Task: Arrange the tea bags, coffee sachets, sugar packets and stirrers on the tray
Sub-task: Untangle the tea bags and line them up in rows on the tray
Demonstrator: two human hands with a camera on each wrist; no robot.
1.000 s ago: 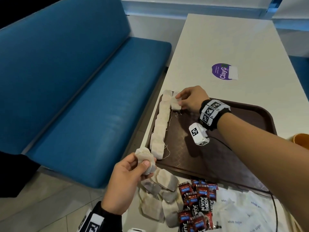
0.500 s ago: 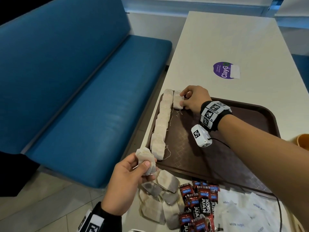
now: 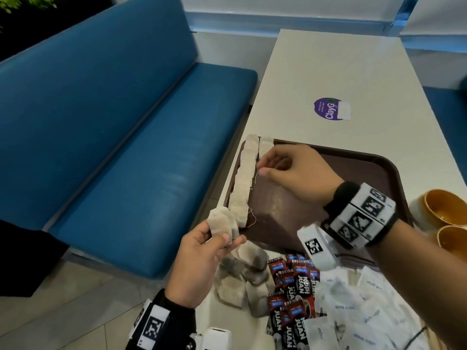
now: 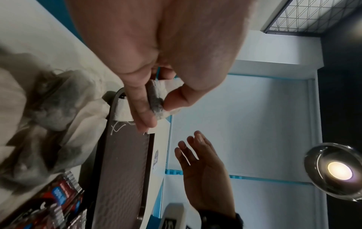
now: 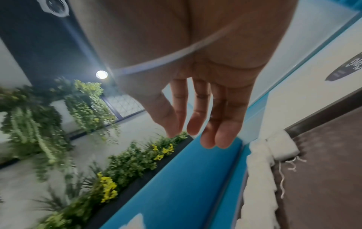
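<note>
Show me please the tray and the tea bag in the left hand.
tray [image 3: 290, 210], head view, bare brown floor.
tea bag [image 3: 219, 221], head view, middle of its paper face.
left hand [image 3: 199, 263], head view, back of hand.

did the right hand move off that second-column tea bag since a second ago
Yes. The right hand has lifted off the tea bag at the tray's far-left corner and drawn back toward the person; its fingers are now relaxed and empty.

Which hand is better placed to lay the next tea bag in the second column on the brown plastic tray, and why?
Right. The right hand is open and empty over the brown plastic tray, beside the second column's lone tea bag; the left hand only holds spare tea bags at the near corner.
</note>
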